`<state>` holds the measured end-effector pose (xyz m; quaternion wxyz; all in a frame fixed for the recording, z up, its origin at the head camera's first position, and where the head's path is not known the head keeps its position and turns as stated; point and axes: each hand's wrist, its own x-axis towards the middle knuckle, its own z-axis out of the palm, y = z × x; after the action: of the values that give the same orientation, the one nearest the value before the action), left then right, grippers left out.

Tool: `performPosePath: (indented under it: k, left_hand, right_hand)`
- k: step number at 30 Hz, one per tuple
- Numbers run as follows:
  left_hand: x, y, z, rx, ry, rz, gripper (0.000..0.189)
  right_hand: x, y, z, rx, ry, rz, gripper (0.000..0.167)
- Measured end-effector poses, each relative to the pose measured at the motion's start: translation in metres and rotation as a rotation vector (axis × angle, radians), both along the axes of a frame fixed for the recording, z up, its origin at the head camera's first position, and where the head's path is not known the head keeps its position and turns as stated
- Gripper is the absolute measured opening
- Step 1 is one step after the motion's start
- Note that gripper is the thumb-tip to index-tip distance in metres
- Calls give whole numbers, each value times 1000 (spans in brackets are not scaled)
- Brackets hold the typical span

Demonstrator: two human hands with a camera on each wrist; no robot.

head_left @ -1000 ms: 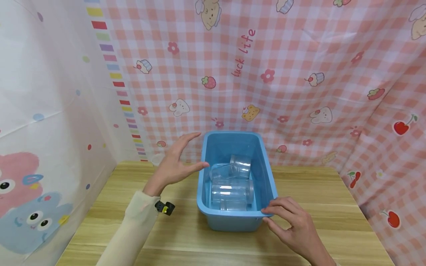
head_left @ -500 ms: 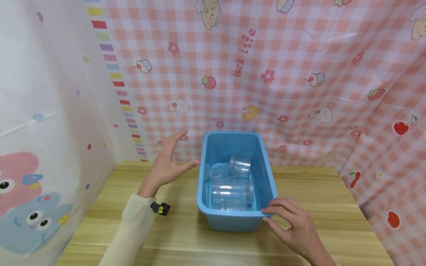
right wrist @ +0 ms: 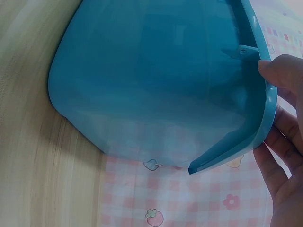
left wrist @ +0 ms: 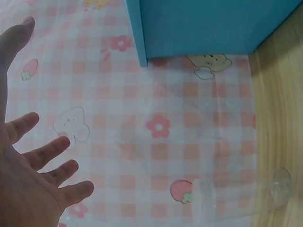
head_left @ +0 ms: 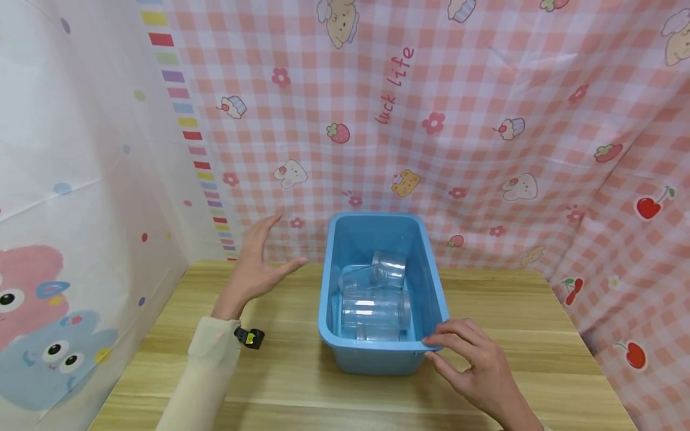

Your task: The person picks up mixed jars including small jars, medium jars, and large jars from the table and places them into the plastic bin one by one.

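A blue plastic bin (head_left: 372,362) stands on the table, with several clear plastic jars (head_left: 372,312) lying inside it. My right hand (head_left: 480,366) pinches the near right corner of its rim, thumb on the outside under the lip, as the right wrist view also shows the rim (right wrist: 271,111). Left of the bin, my left hand (head_left: 249,272) is held apart from it, fingers and thumb spread with nothing between them. In the left wrist view a clear jar (left wrist: 236,208) stands upright on the table near that hand; in the head view the hand hides it.
A wooden table (head_left: 507,311) carries the bin near its back edge. Pink checked cloth (head_left: 474,149) hangs directly behind, and also along the right. A white printed cloth (head_left: 97,197) borders the left side.
My left hand has moved left, away from the bin's rim, its fingers still spread. The right hand and the bin stay where they were.
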<state>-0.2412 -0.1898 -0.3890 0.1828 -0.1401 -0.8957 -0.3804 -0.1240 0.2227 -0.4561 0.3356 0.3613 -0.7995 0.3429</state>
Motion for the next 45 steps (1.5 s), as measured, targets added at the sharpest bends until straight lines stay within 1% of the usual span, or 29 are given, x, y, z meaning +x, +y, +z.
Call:
performPosePath:
  k: [8, 17, 21, 27, 31, 38, 41, 45]
  left_hand:
    - [-3, -12, -10, 16, -76, 49, 102]
    - [-12, -26, -22, 57, -82, 80, 103]
    - [-15, -32, -29, 97, -89, 90, 100]
    - [-17, -42, -38, 129, -168, 133, 111]
    - [-20, -48, -44, 146, -203, 154, 114]
    - [-20, -58, -56, 193, -291, 181, 119]
    - [-21, -63, -63, 215, -315, 186, 119]
    - [-22, -69, -73, 247, -342, 195, 120]
  right_hand:
    - [-1, 0, -1, -2, 10, 6, 18]
    - [-1, 0, -1, -3, 9, 9, 17]
    - [-1, 0, 0, -4, 10, 13, 19]
    - [0, 0, 1, -4, 9, 11, 21]
    - [0, 0, 0, -6, 8, 12, 22]
    - [0, 0, -2, -15, 6, 12, 20]
    - [0, 0, -2, -17, 9, 11, 17]
    - [-1, 0, -1, -16, 11, 13, 18]
